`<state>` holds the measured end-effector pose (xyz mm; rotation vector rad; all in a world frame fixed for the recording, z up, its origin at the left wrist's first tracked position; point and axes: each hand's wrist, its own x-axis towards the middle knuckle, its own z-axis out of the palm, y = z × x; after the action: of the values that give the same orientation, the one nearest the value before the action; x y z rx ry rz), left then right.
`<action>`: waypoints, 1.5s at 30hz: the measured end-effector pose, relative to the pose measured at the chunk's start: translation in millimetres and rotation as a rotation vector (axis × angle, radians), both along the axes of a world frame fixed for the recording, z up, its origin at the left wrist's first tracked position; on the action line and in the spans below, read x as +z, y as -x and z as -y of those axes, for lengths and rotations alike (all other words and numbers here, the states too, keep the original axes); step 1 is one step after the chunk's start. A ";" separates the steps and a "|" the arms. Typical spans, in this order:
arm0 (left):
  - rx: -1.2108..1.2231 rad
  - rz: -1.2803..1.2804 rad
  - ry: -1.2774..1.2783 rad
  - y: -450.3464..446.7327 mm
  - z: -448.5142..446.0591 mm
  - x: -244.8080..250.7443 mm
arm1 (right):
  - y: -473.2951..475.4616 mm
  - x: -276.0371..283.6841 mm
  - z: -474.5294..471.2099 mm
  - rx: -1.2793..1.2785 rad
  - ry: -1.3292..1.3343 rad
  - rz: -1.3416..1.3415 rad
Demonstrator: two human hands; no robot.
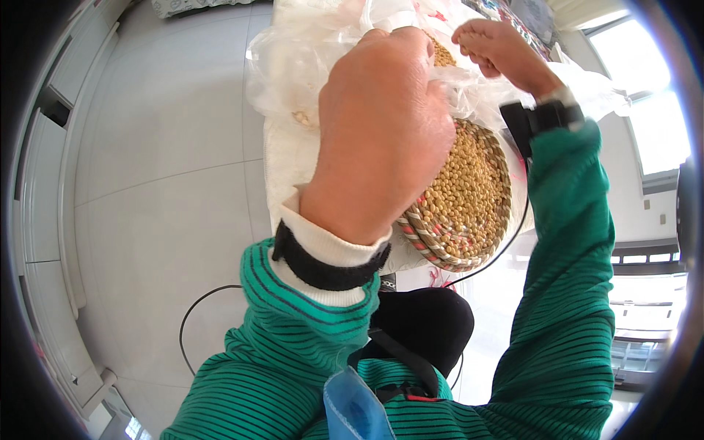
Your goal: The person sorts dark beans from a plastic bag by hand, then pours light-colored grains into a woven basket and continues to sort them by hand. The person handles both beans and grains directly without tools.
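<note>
My left hand (385, 121) is closed in a fist at the middle, its back towards me. Gathered clear plastic bag (385, 14) rises right at its knuckles, and the fist appears to grip it; the fingertips are hidden. Up and to the right, my right hand (503, 55) hangs over the bag with its fingers curled inward. Whether it holds anything is not clear. Below the hands sits a round woven basket (415, 231) of soybeans (467, 181), partly covered by my left hand. More soybeans (443, 55) show beyond the left fist, among the plastic.
A pale cloth covers the table (291, 165). Black cable (509, 247) runs from my right wrist past the basket. A tiled floor (165, 220) and white cabinets (41, 187) lie to the left; windows (632, 60) are at right. My knee (434, 313) is below the table edge.
</note>
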<state>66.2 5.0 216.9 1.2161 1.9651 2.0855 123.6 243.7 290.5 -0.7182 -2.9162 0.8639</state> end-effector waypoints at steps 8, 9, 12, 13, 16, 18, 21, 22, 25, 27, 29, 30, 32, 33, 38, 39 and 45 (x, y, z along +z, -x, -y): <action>-0.020 -0.090 -0.012 -4.8 -2.2 -2.5 | -87.8 -9.1 69.2 -0.058 0.172 0.195; -0.014 -0.088 -0.012 -5.5 -2.4 -2.3 | -92.4 -10.7 70.4 -0.104 0.181 0.215; -0.012 -0.113 -0.036 -6.0 -3.0 -1.1 | -104.8 -15.4 75.1 -0.046 0.244 0.023; -0.014 -0.126 -0.049 -5.8 -3.2 -0.8 | -107.6 -14.4 75.8 -0.027 0.223 -0.014; -0.032 -0.111 -0.021 -5.2 -2.7 -0.1 | -112.4 -7.0 78.0 0.002 0.177 -0.052; -0.021 -0.093 -0.020 -4.9 -2.2 0.7 | -111.1 0.1 77.5 0.021 0.123 -0.043; -0.013 -0.066 -0.025 -4.7 -1.8 2.7 | -96.7 8.5 64.6 0.054 -0.078 -0.101; -0.012 -0.057 -0.027 -4.9 -1.5 3.4 | -86.3 7.1 55.2 0.056 -0.140 -0.178; -0.028 -0.046 -0.033 -5.2 -0.2 4.8 | -47.8 0.1 11.8 0.090 -0.136 -0.268; -0.015 -0.063 -0.033 -3.8 0.9 4.9 | -21.1 -18.4 -21.1 -0.002 -0.091 -0.180; -0.010 -0.057 -0.047 -1.9 0.9 4.2 | -7.0 -42.4 -50.4 -0.033 -0.158 -0.094; -0.012 -0.042 -0.059 -0.7 1.1 3.5 | 0.3 -51.5 -64.8 0.138 -0.555 0.168; -0.014 -0.011 -0.089 2.0 1.0 2.0 | 11.4 -69.3 -86.5 0.215 -0.783 0.414; -0.017 -0.004 -0.087 2.6 1.2 1.0 | 15.3 -74.5 -95.1 0.045 -0.688 0.492; -0.028 0.017 -0.060 1.4 -0.7 -0.7 | 53.1 -85.3 -113.1 0.118 -0.650 0.600; -0.035 0.038 -0.039 0.8 -0.8 -0.4 | 62.8 -88.1 -112.3 0.184 -0.715 0.638; -0.027 0.024 -0.052 5.6 1.8 -0.8 | 86.1 -102.7 -101.4 0.382 -0.689 0.258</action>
<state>60.6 3.2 216.1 1.2127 1.8851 2.1412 37.5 345.1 187.8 -0.2290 -3.2891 -0.2883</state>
